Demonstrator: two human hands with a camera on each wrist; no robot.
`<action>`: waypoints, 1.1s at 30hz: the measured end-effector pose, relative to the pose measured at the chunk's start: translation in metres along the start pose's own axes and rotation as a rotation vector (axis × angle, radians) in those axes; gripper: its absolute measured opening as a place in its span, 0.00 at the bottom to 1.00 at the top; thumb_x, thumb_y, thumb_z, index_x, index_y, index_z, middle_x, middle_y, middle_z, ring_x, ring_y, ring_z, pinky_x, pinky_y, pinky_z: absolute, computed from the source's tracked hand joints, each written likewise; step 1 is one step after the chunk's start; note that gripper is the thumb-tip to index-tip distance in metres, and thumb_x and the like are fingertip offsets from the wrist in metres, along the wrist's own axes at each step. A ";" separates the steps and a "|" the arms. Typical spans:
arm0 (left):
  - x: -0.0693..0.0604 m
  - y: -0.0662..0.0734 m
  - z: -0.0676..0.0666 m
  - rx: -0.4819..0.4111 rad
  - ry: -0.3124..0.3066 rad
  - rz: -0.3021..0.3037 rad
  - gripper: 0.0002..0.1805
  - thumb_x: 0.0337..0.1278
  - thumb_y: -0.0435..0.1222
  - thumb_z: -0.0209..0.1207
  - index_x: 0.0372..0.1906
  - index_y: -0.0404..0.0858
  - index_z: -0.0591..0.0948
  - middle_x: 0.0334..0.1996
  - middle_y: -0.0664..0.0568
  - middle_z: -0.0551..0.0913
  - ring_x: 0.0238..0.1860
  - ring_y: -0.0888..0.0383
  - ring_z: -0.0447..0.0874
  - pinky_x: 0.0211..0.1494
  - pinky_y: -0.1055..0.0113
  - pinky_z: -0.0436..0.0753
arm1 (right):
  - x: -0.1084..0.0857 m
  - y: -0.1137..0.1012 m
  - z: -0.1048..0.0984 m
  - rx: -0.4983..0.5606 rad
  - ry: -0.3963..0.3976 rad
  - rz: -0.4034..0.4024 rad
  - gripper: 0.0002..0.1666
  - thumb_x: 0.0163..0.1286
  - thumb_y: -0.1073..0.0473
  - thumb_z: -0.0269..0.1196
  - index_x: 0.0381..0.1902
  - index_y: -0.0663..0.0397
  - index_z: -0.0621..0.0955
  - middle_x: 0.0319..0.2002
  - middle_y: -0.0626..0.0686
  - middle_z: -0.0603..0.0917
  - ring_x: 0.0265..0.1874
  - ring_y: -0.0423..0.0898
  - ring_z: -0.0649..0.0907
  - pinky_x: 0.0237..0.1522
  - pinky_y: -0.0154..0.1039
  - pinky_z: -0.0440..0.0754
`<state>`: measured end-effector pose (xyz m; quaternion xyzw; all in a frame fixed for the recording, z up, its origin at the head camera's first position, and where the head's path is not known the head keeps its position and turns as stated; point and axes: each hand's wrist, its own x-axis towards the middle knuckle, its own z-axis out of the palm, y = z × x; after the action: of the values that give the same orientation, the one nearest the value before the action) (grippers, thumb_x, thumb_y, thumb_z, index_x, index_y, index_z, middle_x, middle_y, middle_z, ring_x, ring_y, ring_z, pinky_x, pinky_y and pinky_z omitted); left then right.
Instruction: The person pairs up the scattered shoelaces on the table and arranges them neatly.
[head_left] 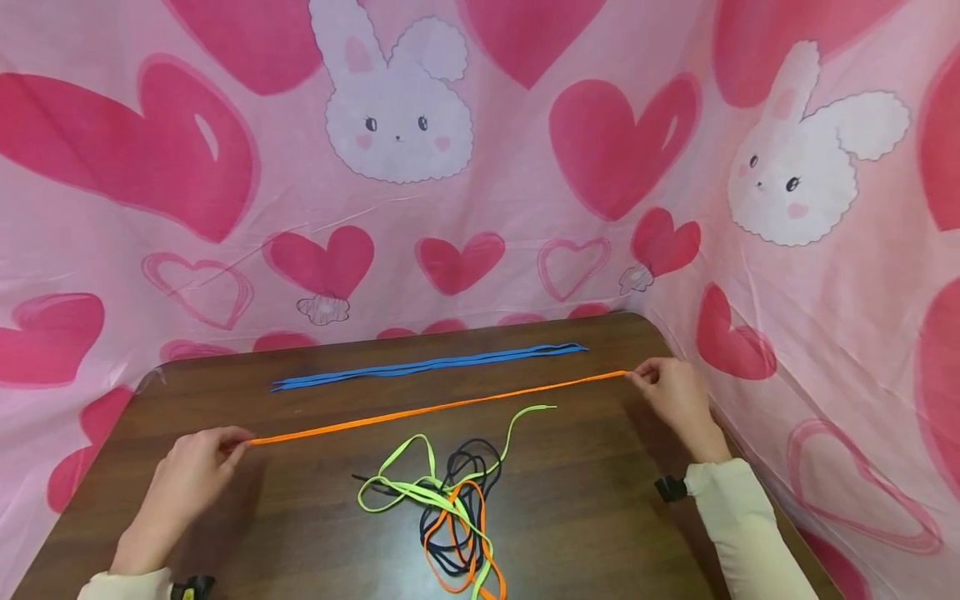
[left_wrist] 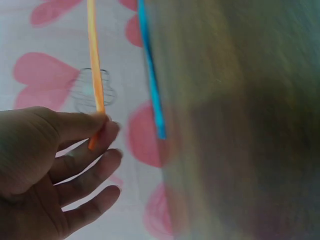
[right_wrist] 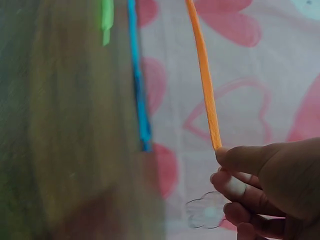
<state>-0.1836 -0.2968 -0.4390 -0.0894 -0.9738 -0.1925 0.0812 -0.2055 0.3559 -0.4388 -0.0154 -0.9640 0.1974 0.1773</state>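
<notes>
An orange shoelace point(head_left: 438, 407) is stretched nearly straight between both hands, above the table. My left hand point(head_left: 183, 477) pinches one end between thumb and forefinger; in the left wrist view a short tip of the orange shoelace point(left_wrist: 94, 60) pokes out below the pinch. The other end is pinched by my right hand point(head_left: 678, 404), its other fingers loosely bent in the right wrist view. Beyond the orange one, blue shoelaces point(head_left: 431, 365) lie side by side along the far part of the table. Nearer me is a tangle of lime-green point(head_left: 420, 492), black point(head_left: 426, 533) and orange laces.
The dark wooden table point(head_left: 315, 533) ends at a pink cloth point(head_left: 510, 275) with hearts and rabbits, hanging behind it and along the right. The tangle reaches the bottom of the head view. One green lace end point(head_left: 540, 407) stretches toward the right.
</notes>
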 end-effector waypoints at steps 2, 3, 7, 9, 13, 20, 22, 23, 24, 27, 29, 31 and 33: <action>0.005 -0.006 0.004 0.004 -0.036 -0.016 0.03 0.58 0.31 0.67 0.37 0.37 0.88 0.30 0.46 0.88 0.29 0.50 0.82 0.25 0.55 0.75 | 0.004 0.006 0.007 -0.002 -0.034 0.013 0.11 0.64 0.54 0.73 0.28 0.57 0.87 0.22 0.51 0.86 0.22 0.48 0.81 0.25 0.44 0.76; 0.007 -0.009 0.006 0.004 -0.046 -0.022 0.02 0.59 0.32 0.67 0.36 0.37 0.88 0.29 0.47 0.87 0.29 0.51 0.82 0.25 0.55 0.75 | 0.005 0.008 0.011 -0.007 -0.054 0.026 0.12 0.64 0.53 0.73 0.29 0.56 0.87 0.22 0.49 0.86 0.23 0.48 0.82 0.25 0.45 0.76; 0.014 -0.018 0.015 0.005 -0.081 -0.047 0.05 0.61 0.35 0.67 0.34 0.36 0.86 0.26 0.51 0.84 0.26 0.54 0.76 0.25 0.58 0.72 | 0.010 0.014 0.022 -0.011 -0.111 0.058 0.12 0.66 0.52 0.71 0.30 0.54 0.88 0.24 0.49 0.86 0.26 0.49 0.83 0.27 0.51 0.80; 0.017 -0.021 0.018 0.003 -0.093 -0.051 0.05 0.61 0.35 0.66 0.34 0.36 0.86 0.25 0.51 0.83 0.26 0.54 0.75 0.25 0.59 0.72 | 0.013 0.014 0.027 -0.015 -0.121 0.059 0.12 0.66 0.52 0.71 0.31 0.55 0.88 0.25 0.51 0.87 0.27 0.51 0.84 0.29 0.53 0.81; 0.022 -0.025 0.025 -0.002 -0.097 -0.028 0.03 0.60 0.31 0.66 0.35 0.33 0.86 0.27 0.46 0.85 0.28 0.51 0.76 0.28 0.55 0.76 | 0.021 0.013 0.035 -0.027 -0.137 0.051 0.11 0.66 0.53 0.70 0.31 0.55 0.89 0.28 0.53 0.88 0.29 0.56 0.85 0.30 0.55 0.82; 0.027 -0.033 0.033 -0.010 -0.125 -0.033 0.02 0.59 0.28 0.65 0.34 0.31 0.85 0.29 0.44 0.85 0.29 0.51 0.76 0.32 0.51 0.80 | 0.033 0.016 0.053 -0.026 -0.240 0.070 0.08 0.66 0.55 0.69 0.31 0.54 0.89 0.29 0.52 0.88 0.31 0.55 0.86 0.30 0.54 0.81; 0.028 -0.037 0.035 -0.013 -0.144 -0.050 0.02 0.60 0.28 0.65 0.34 0.32 0.84 0.28 0.45 0.84 0.28 0.51 0.76 0.31 0.52 0.79 | 0.035 0.018 0.059 -0.020 -0.283 0.079 0.08 0.67 0.56 0.68 0.31 0.54 0.88 0.29 0.51 0.87 0.30 0.52 0.85 0.30 0.52 0.81; 0.029 -0.039 0.036 -0.014 -0.151 -0.055 0.02 0.61 0.29 0.64 0.34 0.31 0.84 0.28 0.45 0.84 0.28 0.52 0.76 0.31 0.53 0.79 | 0.036 0.018 0.060 -0.015 -0.303 0.082 0.08 0.68 0.56 0.67 0.32 0.55 0.87 0.29 0.52 0.87 0.30 0.51 0.84 0.31 0.51 0.80; 0.029 -0.040 0.037 -0.017 -0.156 -0.060 0.03 0.61 0.29 0.64 0.34 0.32 0.84 0.28 0.45 0.84 0.28 0.52 0.76 0.30 0.53 0.79 | 0.037 0.018 0.062 -0.009 -0.318 0.082 0.08 0.69 0.57 0.67 0.33 0.56 0.86 0.29 0.52 0.86 0.30 0.51 0.83 0.32 0.51 0.80; 0.033 -0.044 0.039 -0.024 -0.162 -0.070 0.04 0.61 0.30 0.65 0.34 0.32 0.84 0.27 0.47 0.83 0.28 0.52 0.75 0.28 0.56 0.77 | 0.041 0.019 0.066 0.001 -0.340 0.080 0.08 0.71 0.58 0.65 0.34 0.57 0.85 0.29 0.53 0.84 0.29 0.50 0.80 0.34 0.51 0.80; 0.036 -0.046 0.040 -0.024 -0.161 -0.074 0.04 0.61 0.31 0.65 0.33 0.32 0.84 0.27 0.48 0.83 0.28 0.53 0.76 0.28 0.57 0.77 | 0.044 0.019 0.068 0.005 -0.333 0.077 0.07 0.71 0.59 0.64 0.35 0.58 0.85 0.29 0.53 0.84 0.29 0.50 0.80 0.34 0.51 0.80; 0.039 -0.048 0.041 -0.020 -0.160 -0.082 0.05 0.60 0.31 0.66 0.33 0.33 0.84 0.27 0.48 0.84 0.28 0.52 0.76 0.28 0.56 0.77 | 0.048 0.019 0.071 0.012 -0.322 0.078 0.07 0.71 0.59 0.64 0.35 0.57 0.85 0.29 0.53 0.84 0.30 0.50 0.80 0.35 0.51 0.80; 0.041 -0.051 0.043 -0.015 -0.156 -0.089 0.05 0.60 0.32 0.66 0.33 0.33 0.84 0.27 0.46 0.84 0.28 0.52 0.76 0.28 0.54 0.78 | 0.052 0.019 0.074 0.024 -0.314 0.081 0.07 0.71 0.58 0.64 0.35 0.56 0.85 0.30 0.53 0.85 0.30 0.50 0.81 0.35 0.51 0.80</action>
<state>-0.2396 -0.3206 -0.4881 -0.0614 -0.9788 -0.1955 -0.0041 -0.2801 0.3510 -0.4920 -0.0213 -0.9761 0.2158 0.0167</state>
